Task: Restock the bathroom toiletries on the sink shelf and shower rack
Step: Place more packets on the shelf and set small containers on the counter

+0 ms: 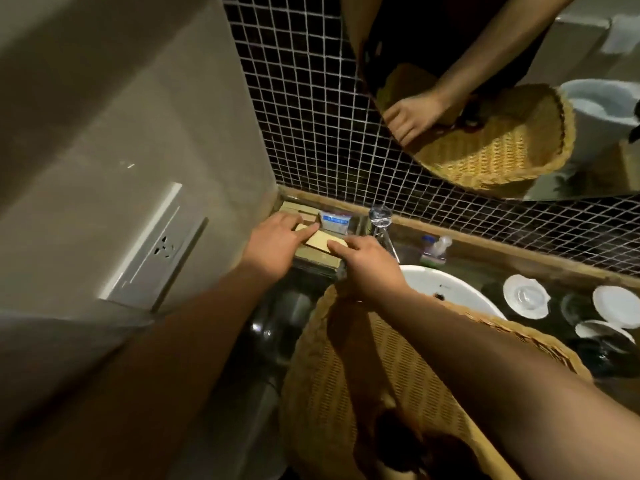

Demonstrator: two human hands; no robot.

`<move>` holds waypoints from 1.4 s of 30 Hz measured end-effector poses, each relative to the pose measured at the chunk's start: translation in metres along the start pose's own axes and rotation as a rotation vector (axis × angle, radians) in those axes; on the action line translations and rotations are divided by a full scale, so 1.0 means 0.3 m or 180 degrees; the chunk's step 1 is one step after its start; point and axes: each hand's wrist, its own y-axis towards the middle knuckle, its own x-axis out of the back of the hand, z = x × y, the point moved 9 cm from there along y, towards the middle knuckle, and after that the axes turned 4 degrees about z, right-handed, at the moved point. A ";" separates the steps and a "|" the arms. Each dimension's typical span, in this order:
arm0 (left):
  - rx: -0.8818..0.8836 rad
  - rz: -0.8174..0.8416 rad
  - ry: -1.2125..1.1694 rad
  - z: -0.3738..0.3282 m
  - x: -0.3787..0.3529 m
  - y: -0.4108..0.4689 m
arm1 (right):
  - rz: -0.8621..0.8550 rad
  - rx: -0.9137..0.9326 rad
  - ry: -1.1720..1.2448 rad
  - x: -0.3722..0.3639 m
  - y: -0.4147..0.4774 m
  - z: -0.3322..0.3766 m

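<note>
Small tan toiletry boxes (320, 241) lie stacked in a clear tray (330, 270) in the counter's far left corner. My left hand (275, 245) rests fingertips on the left end of the top box. My right hand (369, 263) presses its fingers on the right end of the same box. Both hands pinch it between them. A white and blue packet (335, 221) stands behind the boxes. A woven wicker basket (398, 382) hangs at my right forearm, over the sink's edge.
A white basin (446, 289) and chrome tap (381, 220) sit right of the tray. Small bottles (434, 249) stand on the wooden ledge. White saucers with glasses (526, 296) lie at far right. A wall socket (162, 247) is on the left. The mirror (485, 98) reflects basket and hand.
</note>
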 end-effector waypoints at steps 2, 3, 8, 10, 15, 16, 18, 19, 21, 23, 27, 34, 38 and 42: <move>0.0100 0.0267 -0.0060 0.039 -0.058 0.029 | 0.0015 -0.0031 0.0020 -0.015 0.056 0.002; 0.0106 0.0324 -0.0108 0.050 -0.080 0.042 | 0.0050 -0.0028 -0.0002 -0.023 0.082 -0.001; 0.0126 0.0215 -0.0102 0.088 -0.139 0.104 | 0.0239 0.0099 -0.0228 -0.060 0.189 -0.011; 0.0222 0.0277 -0.0214 0.108 -0.161 0.127 | 0.0369 0.0121 -0.0260 -0.073 0.222 -0.011; 0.0430 0.0497 -0.0469 0.141 -0.243 0.150 | 0.0542 0.0131 -0.0228 -0.110 0.295 -0.015; 0.0478 0.0462 -0.0532 0.139 -0.251 0.151 | 0.0541 0.0148 -0.0220 -0.119 0.309 -0.014; 0.0543 0.0452 -0.0642 0.125 -0.274 0.147 | 0.0550 0.0177 -0.0212 -0.135 0.335 -0.011; 0.0552 0.0456 -0.0659 0.116 -0.289 0.141 | 0.0578 0.0188 -0.0220 -0.142 0.343 -0.008; 0.0553 0.0377 -0.0650 0.104 -0.313 0.125 | 0.0644 0.0201 -0.0244 -0.158 0.350 -0.004; 0.0557 0.0329 -0.0673 0.102 -0.333 0.110 | 0.0659 0.0213 -0.0248 -0.165 0.350 -0.001; 0.0487 0.0301 -0.0729 0.096 -0.355 0.091 | 0.0655 0.0237 -0.0237 -0.159 0.350 0.000; 0.0453 0.0255 -0.0743 0.094 -0.373 0.068 | 0.0642 0.0181 -0.0038 -0.151 0.350 -0.014; 0.0458 0.0351 -0.0834 0.089 -0.402 0.061 | 0.0614 0.0215 -0.0071 -0.158 0.344 -0.005; 0.0481 0.0414 -0.0832 0.085 -0.404 0.064 | 0.0697 0.0158 -0.0049 -0.175 0.352 -0.014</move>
